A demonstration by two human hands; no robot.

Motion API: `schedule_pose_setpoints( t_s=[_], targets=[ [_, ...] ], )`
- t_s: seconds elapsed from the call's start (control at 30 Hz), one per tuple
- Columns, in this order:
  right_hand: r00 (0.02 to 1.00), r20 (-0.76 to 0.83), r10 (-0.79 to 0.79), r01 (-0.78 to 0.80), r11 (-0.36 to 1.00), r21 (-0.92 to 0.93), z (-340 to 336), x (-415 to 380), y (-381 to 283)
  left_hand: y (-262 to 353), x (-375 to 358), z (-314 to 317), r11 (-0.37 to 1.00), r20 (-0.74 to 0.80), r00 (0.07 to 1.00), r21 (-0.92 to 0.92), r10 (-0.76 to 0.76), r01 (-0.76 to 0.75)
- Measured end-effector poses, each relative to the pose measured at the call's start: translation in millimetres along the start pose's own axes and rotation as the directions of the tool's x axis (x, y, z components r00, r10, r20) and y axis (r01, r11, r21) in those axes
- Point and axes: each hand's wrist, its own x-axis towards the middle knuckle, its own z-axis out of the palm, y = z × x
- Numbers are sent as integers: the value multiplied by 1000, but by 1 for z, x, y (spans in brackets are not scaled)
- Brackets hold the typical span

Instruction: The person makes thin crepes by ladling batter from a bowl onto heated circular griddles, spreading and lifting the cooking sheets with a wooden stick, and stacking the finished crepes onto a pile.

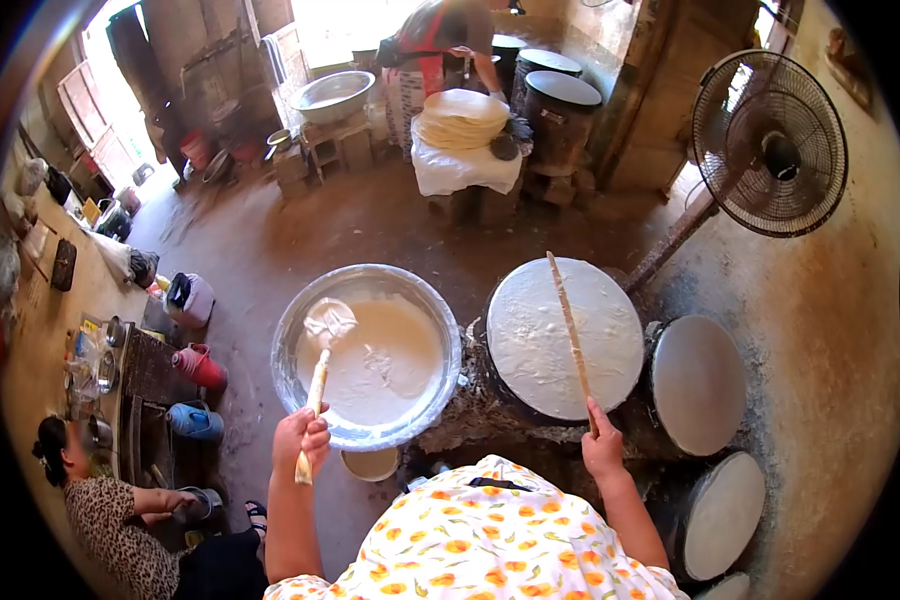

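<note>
My left hand (pixel 301 441) is closed round the wooden handle of a ladle (pixel 318 388), whose batter-coated bowl hangs over a wide metal basin (pixel 451 350). Pale, creamy batter (pixel 390 335) fills much of that basin. In my right hand (pixel 602 448) I grip a long thin wooden stick (pixel 568 330), which slants up across a round griddle (pixel 530 330). White batter is spread over most of the griddle's face, with small lumps and ridges in it.
More round lids or griddles (pixel 700 385) line the right side. A standing fan (pixel 770 145) rises at the upper right. Ahead, a person (pixel 440 50) bends by a stack of flat round sheets (pixel 460 118). Another person (pixel 120 520) sits at lower left, near thermos flasks (pixel 195 420).
</note>
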Motion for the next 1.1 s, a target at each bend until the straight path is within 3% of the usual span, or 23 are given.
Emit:
schedule_pose_setpoints(
  t_s=[0.03, 0.07, 0.13, 0.2, 0.27, 0.33, 0.4, 0.47, 0.53, 0.6, 0.67, 0.83, 0.97, 1.03, 1.1],
  targets=[
    [998, -21, -51, 51, 999, 4, 2, 3, 4, -5, -17, 12, 935, 31, 987, 314, 160, -162],
    [994, -38, -98, 99, 995, 5, 4, 3, 6, -11, -30, 22, 752, 103, 949, 588, 297, -298],
    [991, -37, -128, 128, 992, -8, 7, 7, 6, -15, -36, 29, 718, 141, 936, 608, 322, -339],
    [987, -31, -159, 158, 987, -16, 11, 10, 0, -11, -32, 33, 747, 99, 967, 618, 233, -244],
    [998, 56, 34, -37, 998, 55, 10, 8, -14, -9, -12, 23, 815, 138, 974, 534, 177, -224],
    [992, 100, 74, -78, 996, 35, 8, 4, -27, -8, 10, 16, 978, 125, 992, 206, 8, -34],
    [983, 141, 115, -118, 993, 20, 11, 4, -25, -11, 19, 19, 981, 107, 994, 192, -22, 1],
    [973, 27, -228, 229, 973, -40, 20, 0, -8, -13, 21, 30, 974, 121, 991, 227, -49, 20],
    [975, 24, -219, 220, 974, -53, 21, -5, -12, -14, 25, 51, 951, 132, 988, 308, -80, 36],
    [979, 3, -206, 206, 976, -72, 18, -12, -22, -21, 29, 80, 857, 111, 993, 516, -51, -13],
    [983, 6, -185, 185, 979, -85, 14, -22, -36, -33, 37, 114, 827, 95, 992, 562, -86, 17],
    [963, -116, -242, 220, 959, -179, -12, -41, -36, -99, 62, 183, 592, 176, 962, 806, -207, -20],
    [942, -267, -202, 114, 944, -311, -56, -51, 0, -196, 73, 227, 392, 291, 906, 906, -308, -158],
    [919, -359, -165, -8, 901, -433, -82, -62, 24, -257, 75, 243, 345, 329, 870, 917, -368, -201],
    [909, -409, -81, -110, 900, -422, -115, -76, 42, -315, 77, 254, 331, 398, 829, 902, -392, -276]
  ],
)
